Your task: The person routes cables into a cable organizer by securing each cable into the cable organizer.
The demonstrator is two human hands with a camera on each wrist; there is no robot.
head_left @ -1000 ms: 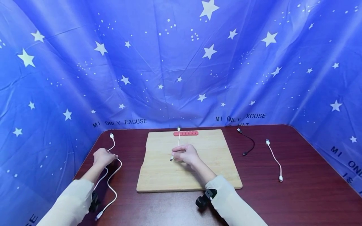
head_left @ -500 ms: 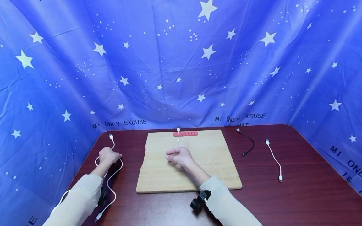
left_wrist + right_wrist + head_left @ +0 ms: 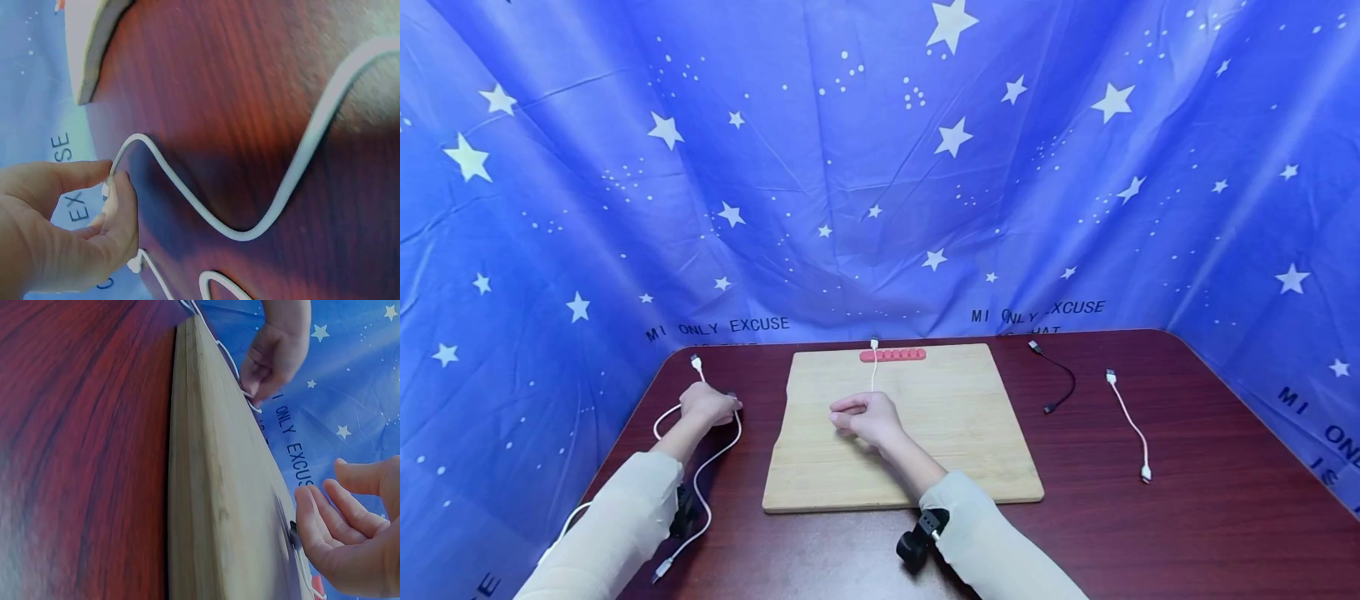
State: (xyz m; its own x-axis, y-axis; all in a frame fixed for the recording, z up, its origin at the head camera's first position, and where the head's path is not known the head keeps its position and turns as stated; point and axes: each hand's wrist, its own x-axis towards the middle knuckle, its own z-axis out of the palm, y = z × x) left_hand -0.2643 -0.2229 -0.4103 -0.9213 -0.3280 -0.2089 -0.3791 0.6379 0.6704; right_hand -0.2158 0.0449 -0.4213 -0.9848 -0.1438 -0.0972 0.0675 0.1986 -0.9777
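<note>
My left hand [image 3: 709, 406], left of the wooden board [image 3: 955, 433], pinches a white USB cable [image 3: 178, 183] between thumb and index finger, close to one connector. From there the cable curves down to its other plug [image 3: 662, 569] near the front. My right hand [image 3: 868, 419] hovers above the board with its fingers relaxed; a gap shows between thumb and fingers in the right wrist view. Beneath it lies a dark connector tip [image 3: 294, 534]. A white cable [image 3: 874, 375] runs from under this hand to the red cable clip [image 3: 902, 355] at the board's far edge.
Another white cable [image 3: 697, 365] lies at the left, partly behind my left hand and sleeve. To the right of the board are a short black cable [image 3: 1071, 379] and a short white cable [image 3: 1131, 425]. A blue starry curtain [image 3: 850, 167] hangs behind the table.
My left hand has moved right, bringing the pinched cable end along. My right hand has shifted left and come away from the connector, which showed beside its fingers before.
</note>
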